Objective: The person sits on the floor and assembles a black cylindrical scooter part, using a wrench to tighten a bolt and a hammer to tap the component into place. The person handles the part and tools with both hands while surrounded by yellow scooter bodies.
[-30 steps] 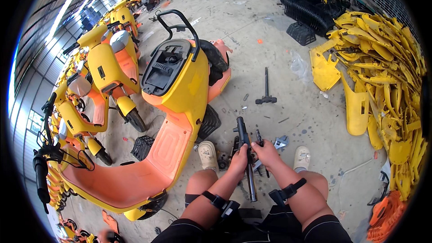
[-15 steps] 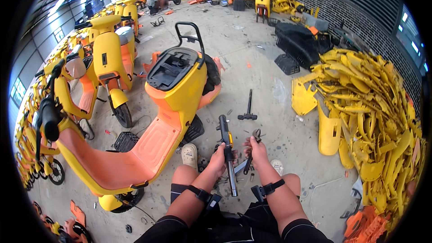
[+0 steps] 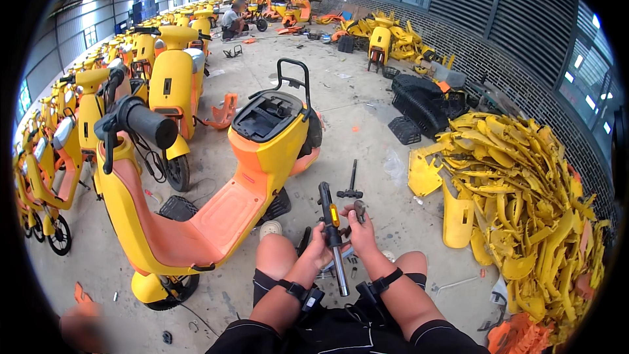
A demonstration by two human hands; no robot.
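My left hand [image 3: 319, 248] is closed around a black tube with a bright metal rod at its near end [image 3: 339, 270] and a yellow patch on its side. The tube slants above my lap, between my knees. Close by on its right, my right hand [image 3: 362, 232] grips an adjustable wrench [image 3: 360, 208], whose head sticks up past the fingers. Most of the wrench's handle is hidden behind the hand and tube. Whether the wrench touches the tube, I cannot tell. On the floor beyond both hands lies a dark T-shaped metal part [image 3: 352, 182].
A yellow and orange scooter [image 3: 216, 216] stands close on my left, its black handlebar grip [image 3: 154, 126] jutting out. Many more scooters line the left side. At right rises a heap of yellow panels [image 3: 517, 190], with black crates [image 3: 404, 130] behind. A person [image 3: 232, 18] crouches far back.
The view has tilted up and shifted. My right hand has come closer to the tube, and the wrench, which hung lengthwise before, now shows mainly its head. Both hands keep their holds.
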